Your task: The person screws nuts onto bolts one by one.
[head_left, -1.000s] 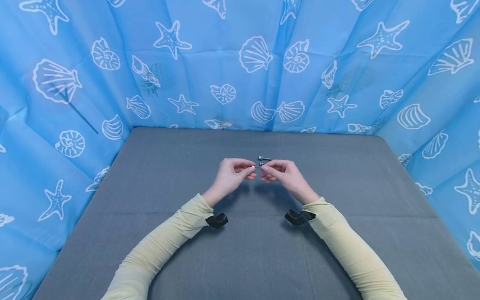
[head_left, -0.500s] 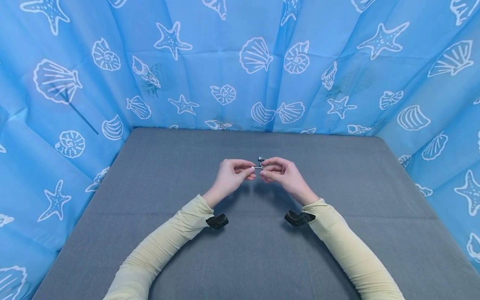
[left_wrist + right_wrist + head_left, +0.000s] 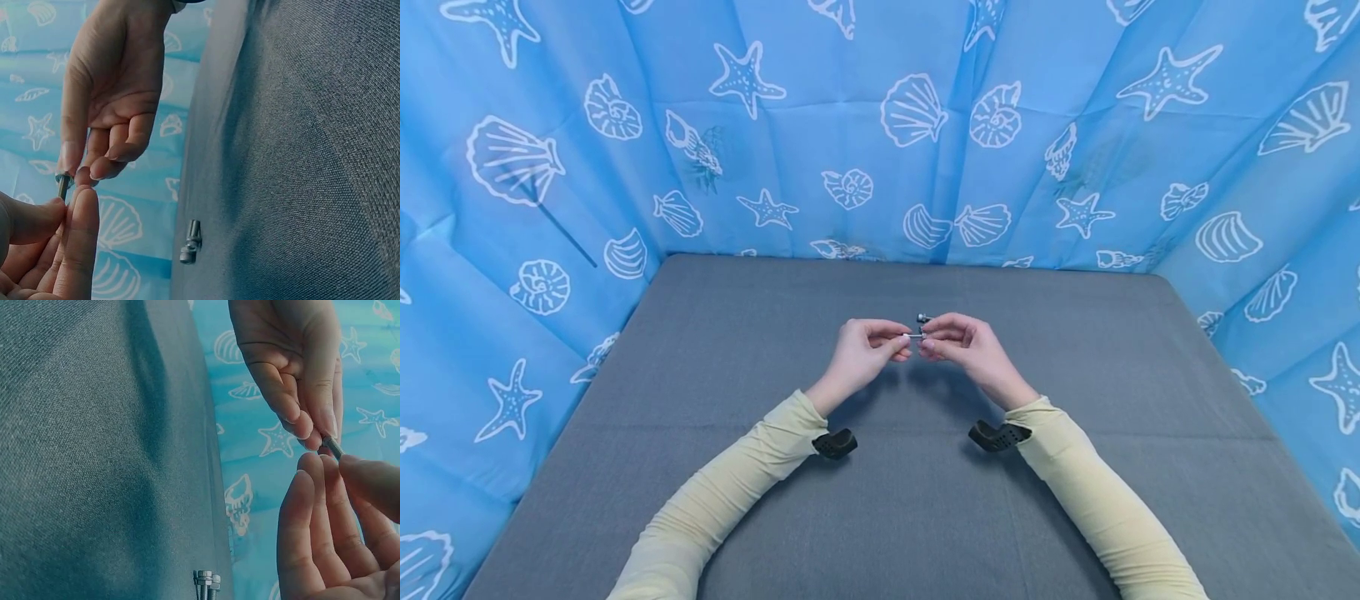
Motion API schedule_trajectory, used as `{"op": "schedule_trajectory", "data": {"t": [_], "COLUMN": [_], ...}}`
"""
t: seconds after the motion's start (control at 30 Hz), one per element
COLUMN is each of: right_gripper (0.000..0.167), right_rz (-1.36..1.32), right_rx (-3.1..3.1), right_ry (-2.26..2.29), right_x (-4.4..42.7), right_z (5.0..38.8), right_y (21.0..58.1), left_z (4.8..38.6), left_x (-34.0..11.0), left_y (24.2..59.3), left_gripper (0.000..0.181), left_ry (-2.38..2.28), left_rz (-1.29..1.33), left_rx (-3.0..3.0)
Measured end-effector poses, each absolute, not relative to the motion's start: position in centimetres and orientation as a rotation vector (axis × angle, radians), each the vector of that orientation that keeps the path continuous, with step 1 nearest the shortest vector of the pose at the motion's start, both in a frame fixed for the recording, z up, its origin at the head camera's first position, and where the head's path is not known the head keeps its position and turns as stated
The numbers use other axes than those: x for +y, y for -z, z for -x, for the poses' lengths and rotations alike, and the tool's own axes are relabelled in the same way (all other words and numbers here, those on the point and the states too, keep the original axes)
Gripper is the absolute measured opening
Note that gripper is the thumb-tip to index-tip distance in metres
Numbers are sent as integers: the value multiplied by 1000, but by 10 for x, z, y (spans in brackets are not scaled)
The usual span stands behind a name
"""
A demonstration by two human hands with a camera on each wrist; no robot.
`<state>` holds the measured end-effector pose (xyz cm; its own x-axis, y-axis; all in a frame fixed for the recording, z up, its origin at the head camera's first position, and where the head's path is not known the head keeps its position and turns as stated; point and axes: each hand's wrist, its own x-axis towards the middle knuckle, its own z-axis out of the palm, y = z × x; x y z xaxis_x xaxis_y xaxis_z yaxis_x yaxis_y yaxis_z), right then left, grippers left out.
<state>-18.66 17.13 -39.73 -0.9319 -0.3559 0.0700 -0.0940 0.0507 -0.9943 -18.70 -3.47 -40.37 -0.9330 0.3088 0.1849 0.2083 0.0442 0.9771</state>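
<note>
A small metal bolt [image 3: 914, 336] is held level between the two hands, above the table. My left hand [image 3: 867, 346] pinches one end between thumb and fingers. At the other end, the thumb and fingertips of my right hand [image 3: 972, 343] grip a wider hexagonal part; whether it is the head or a nut, I cannot tell. Threads show on the bolt [image 3: 335, 449] in the right wrist view, its ends covered by fingertips. Beyond the hands, two more bolts [image 3: 922, 317] lie on the table, partly hidden by my right hand.
A grey cloth covers the table [image 3: 880, 500]. Blue curtains [image 3: 850, 133] with white shells and starfish stand behind and along both sides. Dark wrist mounts [image 3: 835, 443] hang under both sleeves.
My right hand's fingers have shifted slightly on the bolt's end, and more of the bolt shows between the hands. The left hand has kept its hold and hardly moved.
</note>
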Motion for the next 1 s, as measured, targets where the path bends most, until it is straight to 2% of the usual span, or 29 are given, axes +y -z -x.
{"op": "schedule_trajectory", "data": {"t": [0.23, 0.7, 1.0], "right_gripper": [39, 36, 27], "right_rz": [419, 427, 419], "right_rx": [2174, 2161, 2126], "right_ry": [1927, 1896, 1924], "right_x": [171, 170, 171], "right_z": [186, 187, 186], "right_y": [396, 398, 397], "left_z": [187, 186, 186], "left_x": [-35, -34, -34], "left_y": [403, 404, 404], "left_gripper": [17, 18, 18], "left_ry": [-2055, -2066, -2060], "left_rz": [-511, -491, -498], "left_rx": [2213, 2201, 2205]}}
